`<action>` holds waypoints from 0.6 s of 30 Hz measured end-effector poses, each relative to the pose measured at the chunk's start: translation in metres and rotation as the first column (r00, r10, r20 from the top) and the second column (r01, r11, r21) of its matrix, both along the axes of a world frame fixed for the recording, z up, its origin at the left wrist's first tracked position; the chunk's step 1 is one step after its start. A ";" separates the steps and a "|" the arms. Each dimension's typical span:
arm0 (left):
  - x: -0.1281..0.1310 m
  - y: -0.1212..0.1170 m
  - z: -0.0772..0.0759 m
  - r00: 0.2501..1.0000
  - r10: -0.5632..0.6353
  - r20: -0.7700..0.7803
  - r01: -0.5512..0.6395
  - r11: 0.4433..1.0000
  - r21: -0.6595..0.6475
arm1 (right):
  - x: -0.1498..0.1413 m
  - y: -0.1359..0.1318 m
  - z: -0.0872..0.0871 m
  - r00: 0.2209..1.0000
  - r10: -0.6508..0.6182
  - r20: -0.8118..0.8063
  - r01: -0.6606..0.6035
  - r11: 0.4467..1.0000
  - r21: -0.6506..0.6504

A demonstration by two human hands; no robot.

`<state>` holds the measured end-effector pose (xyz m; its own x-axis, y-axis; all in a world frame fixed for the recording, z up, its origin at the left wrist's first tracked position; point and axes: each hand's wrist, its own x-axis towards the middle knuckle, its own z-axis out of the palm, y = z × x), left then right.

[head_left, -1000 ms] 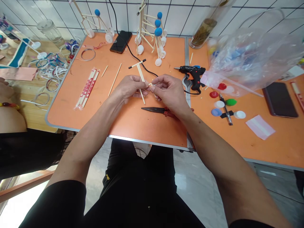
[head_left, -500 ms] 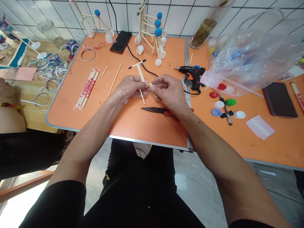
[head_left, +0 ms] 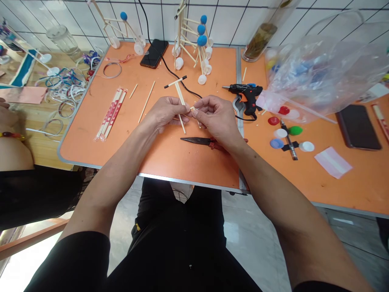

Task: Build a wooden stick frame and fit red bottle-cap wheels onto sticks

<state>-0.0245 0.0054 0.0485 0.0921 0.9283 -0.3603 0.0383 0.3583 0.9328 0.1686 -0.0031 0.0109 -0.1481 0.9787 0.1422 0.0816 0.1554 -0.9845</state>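
Note:
My left hand point(head_left: 166, 113) pinches a T-shaped piece of pale wooden sticks point(head_left: 180, 92), its crossbar tipped black at both ends. The long stick passes between thumb and fingers, its lower end poking out below. Close beside it, my right hand point(head_left: 216, 115) is closed in a pinch around a short pale stick piece point(head_left: 192, 108), mostly covered by the fingers. The fingertips of both hands nearly meet there. Under the right wrist lie needle-nose pliers point(head_left: 196, 140) with red handles, partly hidden. A black glue gun point(head_left: 244, 90) rests right of my right hand.
Stick models with blue balls point(head_left: 201, 29) stand at the back beside a phone point(head_left: 154, 53). Wrapped chopsticks point(head_left: 112, 113) and a loose stick point(head_left: 146, 101) lie left. Bottle caps point(head_left: 276, 143) and a plastic bag point(head_left: 322, 77) are right. Another person's arm point(head_left: 13, 152) is far left.
Both hands keep nearly the same place and grip. The other person's hand at the far left has shifted slightly.

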 end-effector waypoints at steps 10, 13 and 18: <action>0.001 0.000 -0.002 1.000 0.000 0.006 0.000 1.000 0.002 | 0.000 0.000 -0.001 1.000 -0.010 0.000 0.010 1.000 -0.006; 0.000 0.000 -0.003 1.000 -0.003 0.012 0.003 1.000 -0.001 | 0.000 -0.001 -0.001 1.000 -0.018 -0.005 0.017 1.000 -0.004; 0.000 0.000 -0.005 1.000 -0.007 0.007 0.007 1.000 0.006 | 0.000 -0.001 -0.002 0.999 -0.031 0.017 0.031 1.000 0.002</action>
<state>-0.0247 0.0054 0.0437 0.1015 0.9298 -0.3537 0.0339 0.3520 0.9354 0.1687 -0.0040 0.0093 -0.1202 0.9826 0.1417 0.1032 0.1544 -0.9826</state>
